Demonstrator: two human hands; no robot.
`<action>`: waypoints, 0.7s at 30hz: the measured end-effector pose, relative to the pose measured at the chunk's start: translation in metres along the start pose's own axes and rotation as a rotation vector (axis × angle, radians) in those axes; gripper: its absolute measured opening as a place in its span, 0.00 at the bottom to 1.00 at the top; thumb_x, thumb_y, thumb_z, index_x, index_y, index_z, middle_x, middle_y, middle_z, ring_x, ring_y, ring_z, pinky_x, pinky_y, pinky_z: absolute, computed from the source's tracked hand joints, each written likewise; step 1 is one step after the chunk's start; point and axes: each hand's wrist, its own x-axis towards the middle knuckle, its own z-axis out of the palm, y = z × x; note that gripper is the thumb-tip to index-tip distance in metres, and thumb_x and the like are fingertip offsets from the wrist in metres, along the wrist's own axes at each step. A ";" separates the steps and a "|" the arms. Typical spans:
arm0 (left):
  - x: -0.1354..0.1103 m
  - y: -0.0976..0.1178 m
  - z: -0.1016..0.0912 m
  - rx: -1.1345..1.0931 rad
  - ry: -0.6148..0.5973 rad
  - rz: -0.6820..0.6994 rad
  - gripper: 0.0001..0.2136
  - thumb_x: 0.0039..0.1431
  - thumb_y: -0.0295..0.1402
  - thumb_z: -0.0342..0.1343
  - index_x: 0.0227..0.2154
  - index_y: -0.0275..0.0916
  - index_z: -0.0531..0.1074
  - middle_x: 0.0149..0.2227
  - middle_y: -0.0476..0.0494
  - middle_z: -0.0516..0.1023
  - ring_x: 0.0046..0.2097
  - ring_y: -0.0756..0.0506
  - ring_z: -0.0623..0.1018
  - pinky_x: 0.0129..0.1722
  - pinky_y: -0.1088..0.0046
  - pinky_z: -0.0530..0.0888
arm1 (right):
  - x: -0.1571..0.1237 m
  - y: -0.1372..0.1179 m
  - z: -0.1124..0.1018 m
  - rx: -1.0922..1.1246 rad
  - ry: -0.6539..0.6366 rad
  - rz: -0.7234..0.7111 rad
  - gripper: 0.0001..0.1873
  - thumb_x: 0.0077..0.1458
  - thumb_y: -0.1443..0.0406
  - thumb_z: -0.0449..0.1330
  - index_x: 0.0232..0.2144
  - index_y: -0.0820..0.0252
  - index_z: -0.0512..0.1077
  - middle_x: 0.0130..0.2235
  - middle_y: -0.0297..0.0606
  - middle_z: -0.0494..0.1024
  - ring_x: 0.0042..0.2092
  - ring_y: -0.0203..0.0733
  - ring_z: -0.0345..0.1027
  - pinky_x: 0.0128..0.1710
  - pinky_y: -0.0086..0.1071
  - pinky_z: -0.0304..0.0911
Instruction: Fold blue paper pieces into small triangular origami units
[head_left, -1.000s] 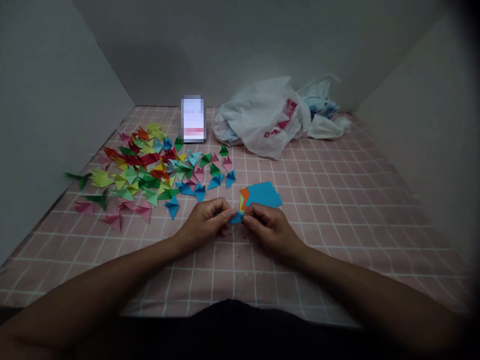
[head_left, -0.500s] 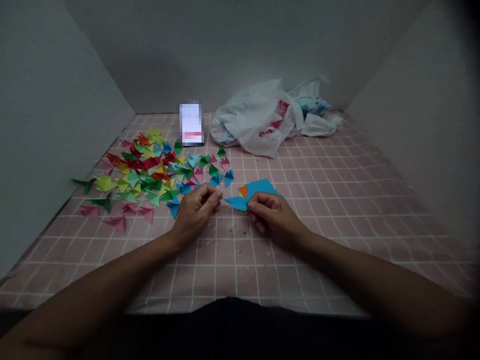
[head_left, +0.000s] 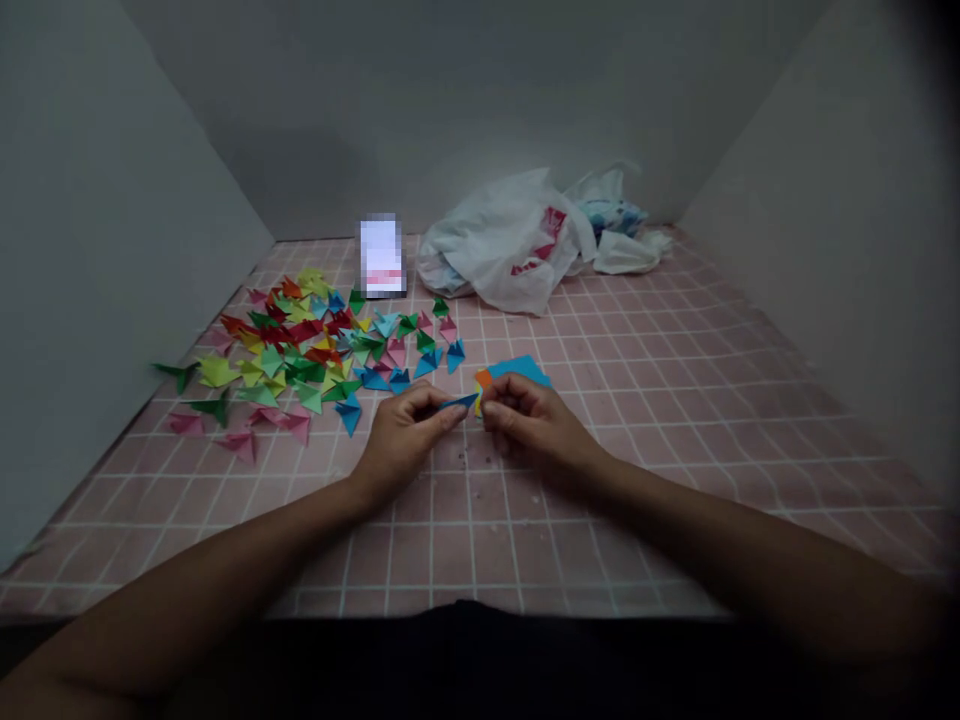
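Observation:
Between the thumb and fingers of my left hand is a small blue folded paper, its pointed end toward the right. My right hand is closed in a pinch just beside that point; whether anything is between its fingertips is hidden. Behind the right hand lies a stack of blue paper, partly covered by it, with orange paper and a bit of yellow showing at its left edge. To the left spreads a pile of folded paper pieces in many colours.
A lit phone with a blurred screen leans upright at the back. Beside it sits a crumpled white plastic bag with red print, and another bag lies further right. Pink checked cloth covers the table, with grey walls around.
The blue folded paper has passed from my right hand into my left hand. My left hand has shifted a little to the right, and the view has tilted slightly.

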 end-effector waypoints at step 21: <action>-0.007 0.003 0.010 -0.316 -0.139 -0.328 0.10 0.53 0.37 0.66 0.29 0.36 0.75 0.25 0.51 0.75 0.27 0.52 0.73 0.29 0.75 0.70 | -0.004 0.004 0.001 -0.154 -0.045 -0.037 0.12 0.57 0.60 0.63 0.28 0.57 0.66 0.23 0.27 0.68 0.23 0.31 0.59 0.23 0.28 0.52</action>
